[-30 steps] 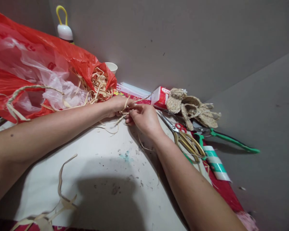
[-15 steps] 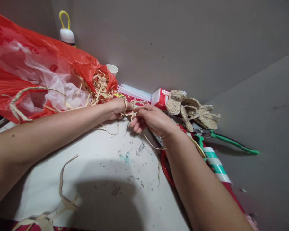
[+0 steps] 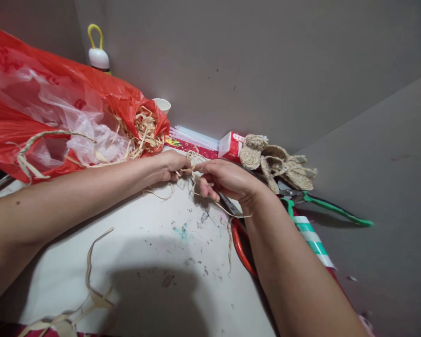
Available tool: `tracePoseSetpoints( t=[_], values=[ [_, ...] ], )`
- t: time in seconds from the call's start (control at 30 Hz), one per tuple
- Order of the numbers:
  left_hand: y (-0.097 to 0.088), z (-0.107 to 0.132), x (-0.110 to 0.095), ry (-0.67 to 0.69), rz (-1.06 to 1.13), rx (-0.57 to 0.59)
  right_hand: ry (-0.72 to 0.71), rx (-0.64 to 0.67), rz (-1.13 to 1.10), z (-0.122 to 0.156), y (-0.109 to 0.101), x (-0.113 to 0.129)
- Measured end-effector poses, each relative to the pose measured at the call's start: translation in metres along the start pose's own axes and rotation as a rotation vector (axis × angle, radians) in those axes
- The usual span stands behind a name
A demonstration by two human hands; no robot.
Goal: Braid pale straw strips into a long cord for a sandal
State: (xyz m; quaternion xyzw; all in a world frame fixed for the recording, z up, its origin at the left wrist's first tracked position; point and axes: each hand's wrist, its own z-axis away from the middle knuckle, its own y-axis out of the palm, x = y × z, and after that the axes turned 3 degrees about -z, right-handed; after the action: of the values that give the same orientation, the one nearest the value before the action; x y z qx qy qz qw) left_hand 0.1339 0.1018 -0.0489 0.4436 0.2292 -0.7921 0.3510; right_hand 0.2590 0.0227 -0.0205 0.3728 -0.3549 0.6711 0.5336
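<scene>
Pale, dry raffia strands [image 3: 192, 177] run between my two hands over the white board. My left hand [image 3: 173, 164] is closed on them, its fingers curled and partly hidden. Close beside it, my right hand [image 3: 224, 179] has thumb and forefinger pinched at the strands, while its other fingers curl loosely below. Thin loose ends trail down from there over the board. Just under my right wrist lie red-handled scissors [image 3: 243, 248], partly covered by the forearm. A red plastic bag [image 3: 126, 93] beyond my left arm spills more raffia [image 3: 146, 133].
A white cup [image 3: 162, 105] and clear plastic sticks [image 3: 196, 137] stand along the grey wall. To the right are a red-and-white box [image 3: 230, 146], woven straw pieces [image 3: 277, 161], green-handled pliers [image 3: 337, 209] and a green-striped roll [image 3: 314, 241]. Loose strips [image 3: 91, 271] lie at the near left.
My right hand has drawn slightly right and down from the left, its fingers curling more. The scissors show more. The whole view has shifted a little.
</scene>
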Motion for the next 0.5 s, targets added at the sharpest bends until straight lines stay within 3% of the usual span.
tracePoseSetpoints(
  t=[0.17, 0.5],
  values=[
    [0.000, 0.001, 0.001, -0.001, -0.032, 0.008, -0.007, -0.012, -0.011, 0.002, -0.004, 0.000],
    [0.003, 0.008, 0.004, 0.103, -0.126, -0.004, -0.033, -0.182, -0.002, -0.009, -0.009, -0.007]
  ],
)
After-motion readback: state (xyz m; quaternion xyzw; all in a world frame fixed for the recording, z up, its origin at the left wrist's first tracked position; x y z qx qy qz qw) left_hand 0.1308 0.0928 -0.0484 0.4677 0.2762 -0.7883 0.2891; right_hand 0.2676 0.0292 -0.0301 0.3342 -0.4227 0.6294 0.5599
